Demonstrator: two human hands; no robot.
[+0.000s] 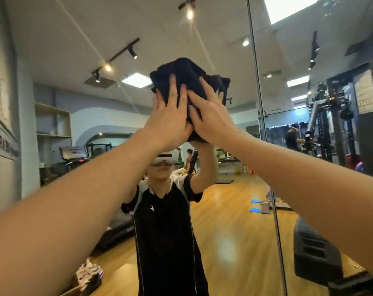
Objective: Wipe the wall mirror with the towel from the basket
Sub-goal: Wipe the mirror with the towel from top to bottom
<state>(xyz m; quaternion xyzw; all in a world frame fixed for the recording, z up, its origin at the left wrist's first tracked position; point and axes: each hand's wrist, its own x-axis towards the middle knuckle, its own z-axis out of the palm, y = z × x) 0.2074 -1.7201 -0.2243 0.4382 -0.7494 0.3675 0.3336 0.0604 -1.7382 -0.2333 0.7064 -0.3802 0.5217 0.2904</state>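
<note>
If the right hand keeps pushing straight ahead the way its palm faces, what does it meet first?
The black towel: the right hand already lies flat on it with straight fingers, beside the left hand. Right behind the towel is the wall mirror, apparently in contact with it, though depth is hard to judge.

Track lights (115, 55) are glowing along a black rail on the ceiling above me, and a bright ceiling panel (136, 80) is shining beside them. Wooden shelves (53, 122) are standing against the pale wall to my left, with a treadmill (73, 155) sitting just below and beside them. A dark weight machine (328, 122) is rising on my right, and someone in a black top (291, 139) is standing near it. The wooden floor (230, 221) is gleaming under the lamps, two blue pads (255, 205) are lying on it, and a pair of black-and-white sneakers (89, 274) is sitting low on my left.
</note>
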